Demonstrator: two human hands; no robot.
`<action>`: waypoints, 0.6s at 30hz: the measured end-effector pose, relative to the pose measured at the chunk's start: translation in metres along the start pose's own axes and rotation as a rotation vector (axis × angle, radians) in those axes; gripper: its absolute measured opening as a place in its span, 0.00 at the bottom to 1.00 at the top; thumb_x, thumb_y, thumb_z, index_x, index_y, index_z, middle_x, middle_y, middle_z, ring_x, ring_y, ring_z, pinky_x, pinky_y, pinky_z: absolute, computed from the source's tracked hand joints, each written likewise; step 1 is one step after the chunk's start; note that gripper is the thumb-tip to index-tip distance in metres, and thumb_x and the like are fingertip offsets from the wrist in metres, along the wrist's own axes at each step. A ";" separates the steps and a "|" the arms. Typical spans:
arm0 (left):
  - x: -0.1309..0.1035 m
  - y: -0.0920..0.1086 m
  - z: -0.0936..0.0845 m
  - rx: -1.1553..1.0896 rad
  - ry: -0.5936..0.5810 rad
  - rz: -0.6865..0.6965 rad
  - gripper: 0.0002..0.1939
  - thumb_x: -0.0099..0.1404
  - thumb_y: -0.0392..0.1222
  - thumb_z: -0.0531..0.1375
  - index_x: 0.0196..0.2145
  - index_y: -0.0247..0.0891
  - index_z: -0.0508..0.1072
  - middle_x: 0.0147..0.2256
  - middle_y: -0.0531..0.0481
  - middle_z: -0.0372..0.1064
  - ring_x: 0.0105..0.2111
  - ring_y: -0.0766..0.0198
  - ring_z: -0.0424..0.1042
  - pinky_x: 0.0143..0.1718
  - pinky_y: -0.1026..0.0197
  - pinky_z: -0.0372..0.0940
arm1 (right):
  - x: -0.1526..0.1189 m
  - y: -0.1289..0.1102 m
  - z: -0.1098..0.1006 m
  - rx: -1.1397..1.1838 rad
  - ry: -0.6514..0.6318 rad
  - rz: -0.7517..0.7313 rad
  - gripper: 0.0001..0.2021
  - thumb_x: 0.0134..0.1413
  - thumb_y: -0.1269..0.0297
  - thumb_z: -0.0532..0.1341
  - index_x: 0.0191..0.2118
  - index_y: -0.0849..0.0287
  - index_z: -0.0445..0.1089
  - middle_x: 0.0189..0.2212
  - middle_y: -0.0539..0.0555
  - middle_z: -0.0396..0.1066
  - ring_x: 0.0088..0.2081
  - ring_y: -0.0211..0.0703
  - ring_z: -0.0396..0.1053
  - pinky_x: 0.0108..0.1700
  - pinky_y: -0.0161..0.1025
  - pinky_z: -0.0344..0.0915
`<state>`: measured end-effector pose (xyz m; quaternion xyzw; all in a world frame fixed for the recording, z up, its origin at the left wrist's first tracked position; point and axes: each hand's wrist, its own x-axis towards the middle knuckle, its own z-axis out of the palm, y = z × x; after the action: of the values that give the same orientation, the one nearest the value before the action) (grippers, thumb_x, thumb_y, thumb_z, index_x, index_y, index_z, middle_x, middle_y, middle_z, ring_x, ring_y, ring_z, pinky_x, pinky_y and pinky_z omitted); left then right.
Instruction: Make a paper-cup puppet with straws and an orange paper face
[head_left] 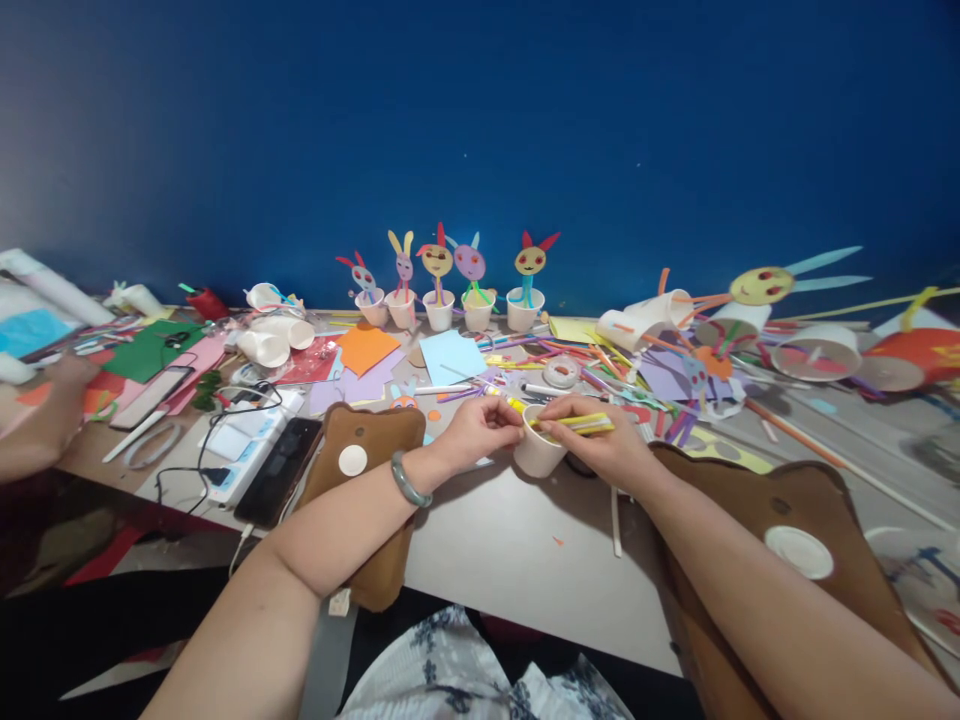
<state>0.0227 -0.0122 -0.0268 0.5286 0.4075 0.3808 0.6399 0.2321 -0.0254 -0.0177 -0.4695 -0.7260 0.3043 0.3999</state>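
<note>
Table (480, 540) was grey, brown plush pads (390, 425) flanking me. Paper cup (538, 457) sat between hands: my right hand (611, 450) pinched yellow strips (596, 424) over it; left hand (480, 435) closed at rim, contents unclear. Behind: colored paper (367, 348), cup figures (437, 262), blue wall (480, 120).

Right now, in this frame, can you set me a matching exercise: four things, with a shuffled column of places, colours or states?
1. right hand
2. bracelet
3. power strip
4. wall

A. beside a black phone
B. deep blue
C. holding yellow strips
D. around the left wrist

Pairs: 1-C, 2-D, 3-A, 4-B
</note>
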 end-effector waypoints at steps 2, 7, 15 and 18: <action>0.001 -0.001 0.000 -0.035 -0.013 -0.024 0.13 0.51 0.36 0.71 0.32 0.33 0.73 0.26 0.53 0.72 0.27 0.67 0.73 0.32 0.62 0.69 | 0.000 -0.001 0.000 0.006 0.012 0.013 0.16 0.56 0.46 0.66 0.31 0.55 0.76 0.32 0.55 0.80 0.34 0.49 0.75 0.37 0.45 0.70; 0.002 -0.002 -0.001 -0.048 -0.050 -0.006 0.14 0.51 0.40 0.73 0.30 0.33 0.74 0.26 0.52 0.72 0.27 0.68 0.71 0.34 0.61 0.69 | 0.000 -0.004 -0.001 -0.002 0.007 0.013 0.15 0.56 0.48 0.66 0.31 0.55 0.76 0.33 0.56 0.79 0.34 0.50 0.76 0.38 0.45 0.70; 0.001 0.000 -0.002 0.020 -0.058 -0.006 0.07 0.53 0.34 0.68 0.29 0.32 0.73 0.25 0.52 0.72 0.27 0.68 0.71 0.32 0.62 0.67 | -0.001 -0.006 -0.002 -0.021 -0.022 -0.047 0.12 0.58 0.51 0.66 0.32 0.54 0.76 0.33 0.55 0.79 0.36 0.49 0.76 0.40 0.45 0.69; 0.000 0.000 -0.002 0.089 -0.049 0.033 0.05 0.53 0.33 0.67 0.28 0.33 0.74 0.25 0.53 0.72 0.27 0.68 0.70 0.32 0.63 0.66 | -0.001 -0.007 -0.002 -0.036 -0.046 -0.072 0.13 0.59 0.50 0.65 0.31 0.54 0.76 0.33 0.55 0.79 0.36 0.49 0.75 0.40 0.46 0.69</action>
<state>0.0205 -0.0112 -0.0271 0.5725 0.3995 0.3596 0.6192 0.2304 -0.0289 -0.0111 -0.4430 -0.7567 0.2876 0.3852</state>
